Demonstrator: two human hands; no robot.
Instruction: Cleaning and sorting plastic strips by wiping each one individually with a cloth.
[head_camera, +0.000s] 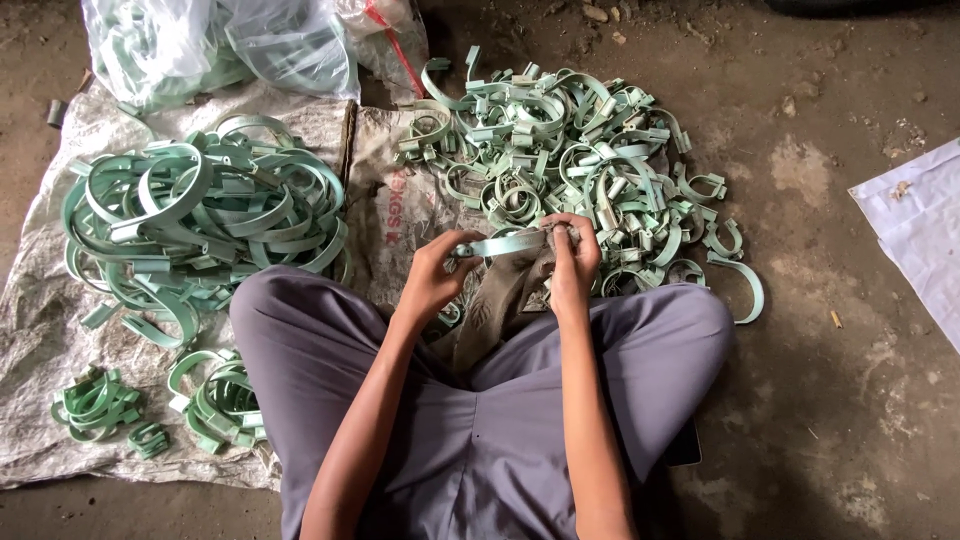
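Observation:
I sit cross-legged on the ground in grey trousers. My left hand (437, 272) and my right hand (572, 258) both grip one pale green curved metal clamp strip (505, 243), held level between them above my lap. The left fingers pinch its left end, the right fingers close around its right end. Just beyond my hands lies a heap of small green clamps (570, 150).
A pile of large green clamp bands (200, 215) rests on a woven sack (60, 330) at my left, with small bundles (215, 400) near my knee. Clear plastic bags (220, 45) holding more clamps lie at the top left. A white sheet (920, 225) lies on the dirt floor at right.

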